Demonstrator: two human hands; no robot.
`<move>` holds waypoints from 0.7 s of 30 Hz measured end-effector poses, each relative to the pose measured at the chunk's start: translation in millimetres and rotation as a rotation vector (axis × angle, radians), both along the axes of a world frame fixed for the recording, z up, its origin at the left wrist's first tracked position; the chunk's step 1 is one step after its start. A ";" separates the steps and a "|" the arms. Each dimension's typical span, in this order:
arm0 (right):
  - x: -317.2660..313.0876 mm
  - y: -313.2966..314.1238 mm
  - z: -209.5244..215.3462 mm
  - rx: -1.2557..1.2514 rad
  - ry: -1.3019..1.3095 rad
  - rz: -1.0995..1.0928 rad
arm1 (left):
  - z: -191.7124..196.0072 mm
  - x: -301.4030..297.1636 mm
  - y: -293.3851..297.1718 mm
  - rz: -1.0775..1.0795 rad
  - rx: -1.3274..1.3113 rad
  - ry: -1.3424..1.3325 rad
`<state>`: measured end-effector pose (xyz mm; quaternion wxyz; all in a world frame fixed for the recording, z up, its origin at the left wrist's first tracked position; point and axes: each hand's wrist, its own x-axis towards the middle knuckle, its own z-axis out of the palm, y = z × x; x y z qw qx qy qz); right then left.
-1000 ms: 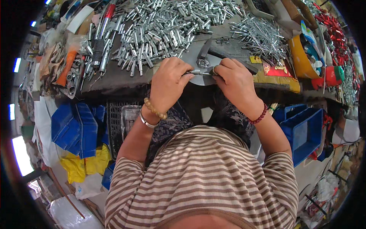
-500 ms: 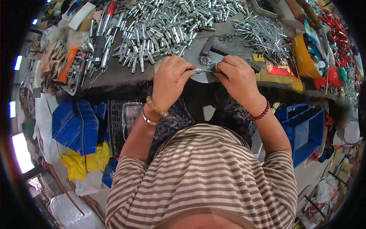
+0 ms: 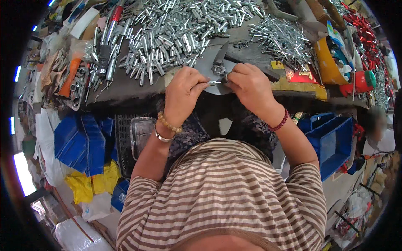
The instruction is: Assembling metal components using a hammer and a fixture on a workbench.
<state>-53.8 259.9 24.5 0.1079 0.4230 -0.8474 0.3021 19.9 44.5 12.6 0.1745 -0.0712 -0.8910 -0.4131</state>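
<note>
Over the bench's front edge, my left hand pinches a small silver metal tube between thumb and fingertips. Facing it, my right hand is closed in a pinch at the tube's other end. What its fingertips grip there is mostly covered; a thin rod showed at that spot a moment earlier. Beneath both hands lies a round grey metal plate. A hammer rests across it, its dark handle running behind my right hand.
Beyond my hands spreads a large heap of silver metal tubes. Thin metal rods are piled to its right, near a yellow container. Screwdriver-like tools lie at left. Blue bins stand below the bench.
My hands have come closer together, and the thin rod between them hardly shows now. The whole view has shifted slightly.
</note>
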 end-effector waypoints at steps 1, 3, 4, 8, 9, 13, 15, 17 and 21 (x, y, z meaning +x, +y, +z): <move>-0.8 1.8 1.6 0.006 0.009 -0.005 | -0.8 0.0 0.2 -0.005 0.006 0.009; -2.3 4.5 5.1 -0.078 0.012 -0.048 | -3.0 1.0 0.2 0.002 0.013 0.006; -8.6 10.6 3.7 -0.079 -0.034 -0.132 | -2.8 1.3 0.5 -0.003 0.015 0.014; -41.7 29.2 8.1 0.074 -0.073 -0.451 | -4.8 2.6 -0.1 0.008 0.032 0.024; -46.5 28.8 7.7 0.074 -0.069 -0.454 | -5.4 1.9 0.2 0.007 0.030 0.025; -67.0 22.3 -1.7 0.140 -0.017 -0.462 | -2.8 2.4 1.9 0.012 0.028 0.012; -75.0 16.5 -4.9 0.168 -0.004 -0.477 | -3.8 2.9 2.0 0.017 0.038 0.004; -80.7 11.0 -7.0 0.230 -0.033 -0.530 | -4.4 2.6 2.0 0.016 0.038 0.009; -87.3 8.9 -10.0 0.249 -0.010 -0.490 | -5.6 3.3 1.1 0.009 0.034 0.023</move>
